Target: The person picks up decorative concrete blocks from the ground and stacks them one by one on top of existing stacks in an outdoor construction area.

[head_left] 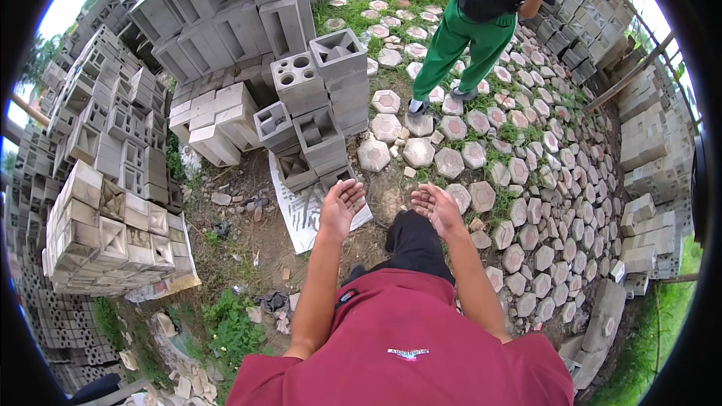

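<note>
Outdoor yard, dirt ground (241,244), hexagonal paving stones (482,196) spread over the right side, block piles around. One other person in green trousers (455,49) stands ahead, right of centre. Left hand (341,212): empty, palm turned up and inward, fingers loosely bent. Right hand (438,210): same, empty, held apart from the left. Neither grips anything.

Nearest things: a small stack of grey hollow blocks (323,156), just ahead of the left hand, its foot at the far end of a white sheet (302,234) with dark marks. Step looks like a pause between grips; lifting a block would call for reaching forward-left, both palms on opposite walls. Front block's open end points up, toward the viewer; long axis probably upright, but the steep fisheye angle makes that uncertain. Three-hole block (299,94) behind it also has holes up.
</note>
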Action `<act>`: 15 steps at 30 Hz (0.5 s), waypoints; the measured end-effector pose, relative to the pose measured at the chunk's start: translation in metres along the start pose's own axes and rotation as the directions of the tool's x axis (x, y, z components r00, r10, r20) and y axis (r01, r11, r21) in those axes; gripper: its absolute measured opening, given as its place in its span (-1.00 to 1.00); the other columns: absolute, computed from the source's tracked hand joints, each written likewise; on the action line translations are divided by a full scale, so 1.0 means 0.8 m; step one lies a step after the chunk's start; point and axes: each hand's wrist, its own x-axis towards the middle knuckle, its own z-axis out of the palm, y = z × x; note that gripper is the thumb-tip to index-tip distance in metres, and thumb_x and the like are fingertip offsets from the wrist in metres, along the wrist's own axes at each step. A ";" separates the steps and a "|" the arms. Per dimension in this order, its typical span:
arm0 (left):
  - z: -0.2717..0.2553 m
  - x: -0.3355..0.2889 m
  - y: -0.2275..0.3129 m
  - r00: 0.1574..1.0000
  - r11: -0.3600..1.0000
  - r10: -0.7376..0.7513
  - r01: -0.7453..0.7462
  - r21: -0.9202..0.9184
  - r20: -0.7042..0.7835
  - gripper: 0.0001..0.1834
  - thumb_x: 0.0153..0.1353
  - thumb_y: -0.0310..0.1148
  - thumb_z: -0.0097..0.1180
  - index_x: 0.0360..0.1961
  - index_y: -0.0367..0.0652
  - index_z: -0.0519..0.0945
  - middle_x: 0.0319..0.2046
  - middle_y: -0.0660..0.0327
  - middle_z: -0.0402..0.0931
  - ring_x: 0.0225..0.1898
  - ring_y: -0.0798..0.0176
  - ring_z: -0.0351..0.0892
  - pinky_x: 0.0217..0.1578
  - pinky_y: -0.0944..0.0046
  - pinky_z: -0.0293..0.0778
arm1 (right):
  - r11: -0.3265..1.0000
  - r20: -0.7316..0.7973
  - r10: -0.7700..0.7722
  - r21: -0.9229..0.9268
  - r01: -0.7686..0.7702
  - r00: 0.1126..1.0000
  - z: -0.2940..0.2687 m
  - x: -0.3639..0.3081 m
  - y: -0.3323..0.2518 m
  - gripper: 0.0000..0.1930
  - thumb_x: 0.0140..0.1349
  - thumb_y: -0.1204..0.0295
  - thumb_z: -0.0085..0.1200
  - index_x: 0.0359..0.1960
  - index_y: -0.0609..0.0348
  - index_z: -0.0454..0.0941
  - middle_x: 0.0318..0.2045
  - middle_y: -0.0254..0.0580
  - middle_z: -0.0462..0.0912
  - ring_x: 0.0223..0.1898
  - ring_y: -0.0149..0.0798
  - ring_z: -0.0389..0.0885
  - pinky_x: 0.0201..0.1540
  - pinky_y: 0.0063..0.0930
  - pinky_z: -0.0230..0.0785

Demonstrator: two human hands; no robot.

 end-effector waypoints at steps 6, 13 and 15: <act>0.066 0.128 0.006 0.995 0.995 -0.094 0.095 0.024 -0.021 -0.56 0.28 -0.08 -0.10 -0.01 -0.22 0.44 -0.06 0.13 0.49 -0.04 0.17 0.46 0.01 0.09 0.36 | 0.995 -0.055 -0.072 0.058 0.075 0.996 -0.064 0.128 -0.099 -0.64 0.35 0.18 -0.10 -0.03 0.21 0.41 -0.19 -0.14 0.62 -0.20 -0.29 0.58 -0.14 -0.41 0.41; 0.200 0.225 0.071 1.000 0.999 -0.022 0.022 -0.023 -0.007 -0.56 0.26 -0.07 -0.08 -0.02 -0.19 0.44 -0.08 0.13 0.51 -0.03 0.17 0.47 0.01 0.08 0.37 | 0.999 0.167 -0.024 -0.036 0.031 0.986 -0.010 0.244 -0.248 -0.66 0.37 0.19 -0.13 -0.01 0.19 0.41 -0.21 -0.16 0.62 -0.19 -0.29 0.60 -0.18 -0.45 0.44; 0.231 0.244 0.090 0.999 0.999 0.033 -0.033 -0.038 -0.011 -0.56 0.26 -0.07 -0.08 -0.02 -0.19 0.45 -0.08 0.13 0.51 -0.04 0.17 0.47 0.01 0.08 0.37 | 0.991 0.250 -0.020 -0.120 0.052 0.968 0.012 0.280 -0.284 -0.65 0.39 0.19 -0.19 0.02 0.18 0.40 -0.17 -0.15 0.60 -0.16 -0.30 0.59 -0.15 -0.44 0.44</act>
